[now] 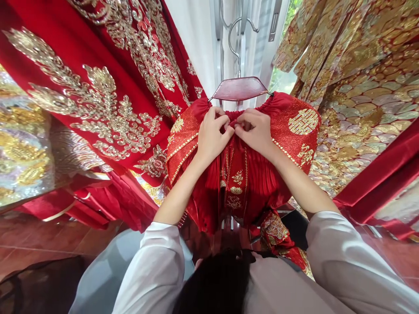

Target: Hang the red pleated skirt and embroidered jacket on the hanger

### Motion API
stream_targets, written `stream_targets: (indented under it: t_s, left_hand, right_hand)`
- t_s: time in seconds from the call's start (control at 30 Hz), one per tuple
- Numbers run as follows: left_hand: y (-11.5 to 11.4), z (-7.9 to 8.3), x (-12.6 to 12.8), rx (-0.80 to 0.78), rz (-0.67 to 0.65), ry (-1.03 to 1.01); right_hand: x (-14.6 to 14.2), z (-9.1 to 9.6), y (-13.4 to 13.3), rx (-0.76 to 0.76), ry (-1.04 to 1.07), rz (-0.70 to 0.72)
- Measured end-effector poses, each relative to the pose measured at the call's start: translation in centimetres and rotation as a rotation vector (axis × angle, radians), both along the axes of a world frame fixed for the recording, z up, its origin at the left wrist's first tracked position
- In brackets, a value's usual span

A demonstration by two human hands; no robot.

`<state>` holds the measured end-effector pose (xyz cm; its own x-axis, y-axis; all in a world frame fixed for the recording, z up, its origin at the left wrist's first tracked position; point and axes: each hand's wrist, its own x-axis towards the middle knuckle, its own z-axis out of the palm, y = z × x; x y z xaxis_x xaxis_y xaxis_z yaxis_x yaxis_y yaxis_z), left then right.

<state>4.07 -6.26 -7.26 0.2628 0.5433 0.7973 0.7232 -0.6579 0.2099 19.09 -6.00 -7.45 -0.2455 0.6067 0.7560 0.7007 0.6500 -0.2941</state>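
A red pleated skirt (262, 174) with gold embroidery and beaded trim hangs in front of me, its gathered waist on a hanger (240, 88) with a dark red bar and metal hook. My left hand (212, 133) pinches the middle of the waistband from the left, fingers curled over its edge. From the right, my right hand (253, 131) pinches the same waistband, its fingertips almost meeting those of the left. Whatever small part of the waist lies between the fingertips is hidden.
A red garment with gold sequins (108, 104) hangs close on the left. Gold scale-patterned garments (360, 96) hang on the right. A pale grey stool or chair (104, 261) stands low left. Behind the hanger are a white curtain (196, 39) and window frame (275, 22).
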Motion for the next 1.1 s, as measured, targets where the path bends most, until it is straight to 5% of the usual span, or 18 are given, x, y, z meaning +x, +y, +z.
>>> stream_targets:
  t_s: [0.17, 0.3, 0.43, 0.57, 0.73, 0.93, 1.0, 1.1]
  left_hand:
    - [0.0, -0.7, -1.3, 0.005, 0.119, -0.071]
    - [-0.2, -1.0, -1.8, -0.018, 0.130, -0.145]
    - [-0.2, -0.1, -1.2, -0.116, -0.019, -0.359]
    - [0.0, 0.8, -0.8, -0.380, -0.277, -0.518]
    - [0.5, 0.8, -1.4, -0.673, -0.554, -0.642]
    - [0.6, 0.4, -1.9, -0.598, -0.632, -0.653]
    - [0.4, 0.5, -1.7, -0.493, -0.598, -0.611]
    - [0.1, 0.6, -1.2, -0.329, -0.523, -0.564]
  right_hand:
    - [1.2, 0.4, -1.2, -0.087, 0.003, -0.246]
    - [1.8, 0.1, -1.7, -0.082, 0.059, -0.221]
    - [1.7, 0.1, -1.5, -0.267, 0.339, 0.066]
    - [1.9, 0.7, -1.5, -0.514, 0.560, 0.301]
    - [2.4, 1.0, -2.0, -0.423, 0.540, 0.319]
    - [1.6, -1.0, -2.0, -0.073, 0.179, -0.040]
    - [1.4, -1.3, -1.8, -0.054, 0.165, -0.055]
    - [1.2, -1.4, -1.6, -0.184, 0.356, 0.099]
